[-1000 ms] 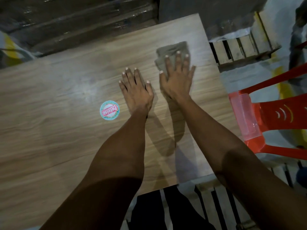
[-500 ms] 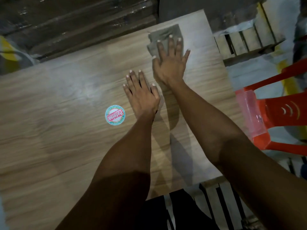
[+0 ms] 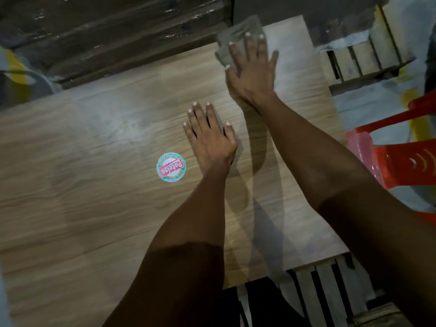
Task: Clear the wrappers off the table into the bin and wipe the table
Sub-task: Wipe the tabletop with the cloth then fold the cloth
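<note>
Round sticker (image 3: 171, 167) on table (image 3: 82, 208) reads "Patelsa", upside down.

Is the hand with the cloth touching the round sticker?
No, the right hand presses the cloth at the table's far edge, well away from the round sticker.

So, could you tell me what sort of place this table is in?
Probably a storeroom or workshop, not a home: wooden pallets beside the wood-grain table, a red plastic chair, and wrapped dark boards stacked behind.

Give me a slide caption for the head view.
Right hand presses grey cloth at table's far edge; left hand flat.
</note>
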Demonstrator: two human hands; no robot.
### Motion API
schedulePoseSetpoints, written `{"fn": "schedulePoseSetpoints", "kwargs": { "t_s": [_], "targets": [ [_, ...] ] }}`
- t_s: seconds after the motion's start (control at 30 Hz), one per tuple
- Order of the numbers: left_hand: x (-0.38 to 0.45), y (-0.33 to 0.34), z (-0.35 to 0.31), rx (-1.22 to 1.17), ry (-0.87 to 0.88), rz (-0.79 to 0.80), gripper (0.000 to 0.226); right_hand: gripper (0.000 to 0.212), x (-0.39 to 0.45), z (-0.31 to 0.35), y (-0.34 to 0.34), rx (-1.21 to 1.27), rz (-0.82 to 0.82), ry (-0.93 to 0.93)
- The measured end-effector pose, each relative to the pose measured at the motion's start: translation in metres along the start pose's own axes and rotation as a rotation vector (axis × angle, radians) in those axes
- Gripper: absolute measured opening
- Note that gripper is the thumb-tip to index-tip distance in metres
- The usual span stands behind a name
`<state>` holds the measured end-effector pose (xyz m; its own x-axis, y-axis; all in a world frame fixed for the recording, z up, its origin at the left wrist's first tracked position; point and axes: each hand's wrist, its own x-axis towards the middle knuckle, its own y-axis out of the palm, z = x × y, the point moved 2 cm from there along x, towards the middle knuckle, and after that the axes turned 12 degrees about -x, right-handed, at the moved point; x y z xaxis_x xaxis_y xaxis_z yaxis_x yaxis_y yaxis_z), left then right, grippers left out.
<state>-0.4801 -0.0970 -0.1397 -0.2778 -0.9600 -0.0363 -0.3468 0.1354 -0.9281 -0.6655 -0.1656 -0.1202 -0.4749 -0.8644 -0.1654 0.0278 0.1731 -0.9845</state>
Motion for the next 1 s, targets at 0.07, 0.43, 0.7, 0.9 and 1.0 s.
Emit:
{"fn": "schedulePoseSetpoints", "kwargs": {
  "t_s": [0.07,0.43,0.7,0.9,1.0],
  "targets": [
    [-0.001,-0.001,0.003,-0.007,0.002,-0.003,0.07,0.067,0.003,0.002,0.0,-0.014,0.012,-0.07],
    [0.0,0.0,0.003,-0.035,0.008,0.007,0.069,0.069,0.013,-0.038,0.005,0.072,-0.01,0.399],
    [0.005,-0.018,0.017,-0.092,0.108,0.037,0.059,0.067,-0.017,-0.008,0.01,0.034,0.004,0.188],
    [0.028,-0.049,0.101,0.046,0.046,0.011,0.061,0.067,-0.028,-0.009,0.007,0.088,-0.001,0.456],
    [0.022,-0.052,0.125,0.038,0.021,0.039,0.064,0.068,-0.036,0.035,0.006,0.075,-0.008,0.286]
  ]
}}
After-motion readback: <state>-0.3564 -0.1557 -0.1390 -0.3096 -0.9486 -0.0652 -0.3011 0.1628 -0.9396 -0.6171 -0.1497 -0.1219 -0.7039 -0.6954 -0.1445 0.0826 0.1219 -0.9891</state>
